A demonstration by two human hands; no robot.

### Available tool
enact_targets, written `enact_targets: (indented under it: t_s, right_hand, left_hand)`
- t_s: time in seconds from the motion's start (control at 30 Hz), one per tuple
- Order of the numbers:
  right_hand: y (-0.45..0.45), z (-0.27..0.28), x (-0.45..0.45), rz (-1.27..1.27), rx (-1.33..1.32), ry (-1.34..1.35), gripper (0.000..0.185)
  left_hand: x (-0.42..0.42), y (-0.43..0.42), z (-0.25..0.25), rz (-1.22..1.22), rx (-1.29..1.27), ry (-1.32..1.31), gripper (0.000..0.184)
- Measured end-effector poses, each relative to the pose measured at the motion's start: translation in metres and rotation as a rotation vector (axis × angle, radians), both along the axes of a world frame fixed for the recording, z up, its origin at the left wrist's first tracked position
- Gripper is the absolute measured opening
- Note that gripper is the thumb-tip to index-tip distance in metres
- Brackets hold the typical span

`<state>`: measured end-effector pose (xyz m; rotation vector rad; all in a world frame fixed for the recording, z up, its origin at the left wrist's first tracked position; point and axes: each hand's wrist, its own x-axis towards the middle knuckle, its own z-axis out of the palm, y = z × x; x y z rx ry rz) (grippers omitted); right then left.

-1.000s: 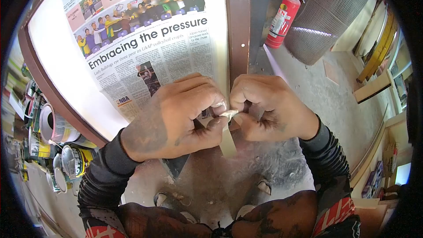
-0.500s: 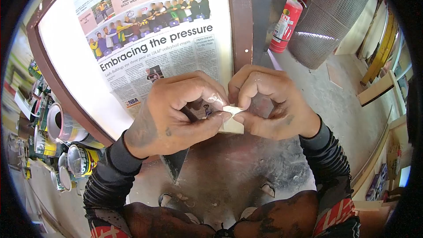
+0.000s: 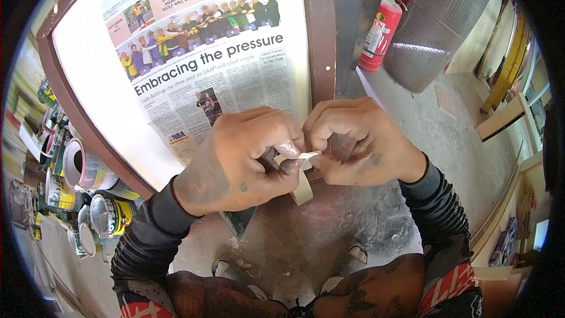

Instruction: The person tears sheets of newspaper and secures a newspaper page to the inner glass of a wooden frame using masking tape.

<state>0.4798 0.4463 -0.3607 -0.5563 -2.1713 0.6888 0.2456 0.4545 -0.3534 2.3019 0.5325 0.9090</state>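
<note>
My left hand [image 3: 244, 159] and my right hand [image 3: 368, 144] are close together over the lower edge of a newspaper sheet [image 3: 218, 82]. Between their fingertips they pinch a short end of cream masking tape [image 3: 302, 190]. Its wider curved band hangs below the fingers, and part of it is hidden by them. Both hands are closed, thumbs against bent forefingers. Beneath my left hand a dark, pointed flat piece [image 3: 240, 221] shows; what it belongs to is hidden.
The newspaper lies on a white panel [image 3: 94, 112] with a brown frame [image 3: 322, 41]. Paint cans [image 3: 112, 215] crowd the left side. A fire extinguisher [image 3: 381, 32] and a roll of wire mesh [image 3: 435, 29] stand at the upper right. Boards [image 3: 500, 118] lean at the far right.
Both hands have dipped slightly toward my body, still pinching the tape. The tape's hanging band has turned and shows more of its length below the fingers.
</note>
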Motion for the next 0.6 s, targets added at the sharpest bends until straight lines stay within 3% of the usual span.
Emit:
enact_targets:
  t_s: [0.07, 0.3, 0.33, 0.4, 0.47, 0.53, 0.6]
  right_hand:
    - [0.0, -0.003, -0.001, -0.009, 0.001, -0.017, 0.021]
    - [-0.002, 0.0, 0.001, -0.069, 0.025, -0.142, 0.022]
    - [-0.005, -0.002, 0.001, -0.092, -0.105, -0.099, 0.02]
    - [-0.003, -0.007, -0.001, -0.117, -0.233, -0.053, 0.017]
    - [0.001, -0.013, -0.007, -0.137, -0.119, 0.105, 0.016]
    - [-0.001, -0.012, -0.01, -0.169, -0.166, 0.107, 0.015]
    - [-0.001, -0.015, -0.011, -0.199, -0.213, 0.112, 0.014]
  left_hand:
    - [0.001, -0.001, -0.001, 0.031, 0.137, 0.044, 0.027]
    - [0.004, -0.013, 0.014, 0.163, 0.12, 0.124, 0.022]
    - [0.004, -0.014, 0.018, 0.206, -0.049, 0.073, 0.023]
    - [0.004, -0.014, 0.015, 0.253, -0.142, 0.028, 0.027]
    - [0.002, -0.012, 0.012, 0.253, -0.148, 0.047, 0.024]
    - [0.001, -0.008, 0.005, 0.251, -0.158, 0.066, 0.022]
    - [0.0, -0.001, -0.002, 0.2, 0.006, 0.024, 0.014]
